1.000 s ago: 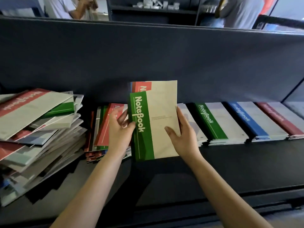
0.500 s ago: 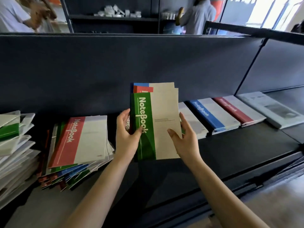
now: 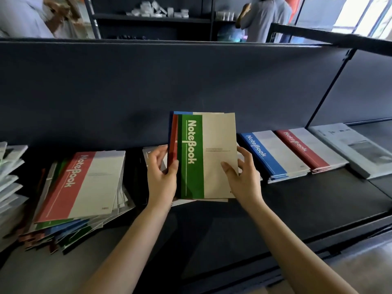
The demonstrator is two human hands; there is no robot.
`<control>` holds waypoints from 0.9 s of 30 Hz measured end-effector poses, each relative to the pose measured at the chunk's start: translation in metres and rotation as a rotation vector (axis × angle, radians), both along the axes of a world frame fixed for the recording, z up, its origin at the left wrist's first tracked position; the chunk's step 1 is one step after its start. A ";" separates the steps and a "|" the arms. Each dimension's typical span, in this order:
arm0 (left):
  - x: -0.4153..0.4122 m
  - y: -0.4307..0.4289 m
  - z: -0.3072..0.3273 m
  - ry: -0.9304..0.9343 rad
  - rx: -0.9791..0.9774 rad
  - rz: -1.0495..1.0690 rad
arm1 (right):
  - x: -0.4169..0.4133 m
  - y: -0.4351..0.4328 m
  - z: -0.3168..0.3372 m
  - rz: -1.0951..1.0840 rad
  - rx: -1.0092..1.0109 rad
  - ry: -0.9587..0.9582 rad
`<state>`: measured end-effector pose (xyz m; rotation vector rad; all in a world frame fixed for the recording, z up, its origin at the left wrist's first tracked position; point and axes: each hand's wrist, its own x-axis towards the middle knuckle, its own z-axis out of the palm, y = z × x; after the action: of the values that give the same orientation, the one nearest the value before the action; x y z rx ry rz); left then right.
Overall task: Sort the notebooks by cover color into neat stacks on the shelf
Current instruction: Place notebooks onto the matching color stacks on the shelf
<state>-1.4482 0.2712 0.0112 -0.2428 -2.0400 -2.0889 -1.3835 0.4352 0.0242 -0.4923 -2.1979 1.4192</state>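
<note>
A small bundle of notebooks stands upright between my hands, a green-striped notebook [image 3: 203,155] in front with red and blue covers showing behind its left edge. My left hand [image 3: 162,172] grips the bundle's left side, thumb on the green stripe. My right hand [image 3: 244,175] holds the right edge, thumb on the cream cover. On the shelf [image 3: 307,200] to the right lie a neat blue stack [image 3: 273,158] and a neat red stack [image 3: 307,149]. A mixed, untidy pile topped by a red notebook [image 3: 84,183] lies to the left.
A second messy heap of notebooks [image 3: 10,183] sits at the far left edge. A grey-white booklet [image 3: 358,149] lies at the far right of the shelf. A dark back panel [image 3: 191,81] rises behind. Two people stand beyond it near other shelving.
The view has swung right, so the left heap has slid out and the right stacks come closer. The bundle stays upright; its front green notebook now sits shifted right, baring the red spine.
</note>
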 end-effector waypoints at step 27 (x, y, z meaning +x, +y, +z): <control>0.016 0.012 -0.001 -0.068 0.014 0.296 | -0.051 0.084 -0.021 0.103 0.737 -0.251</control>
<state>-1.4322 0.2832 0.0101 0.1277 -1.9582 -1.9512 -1.4348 0.5189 0.0031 -0.2964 -2.7571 0.5160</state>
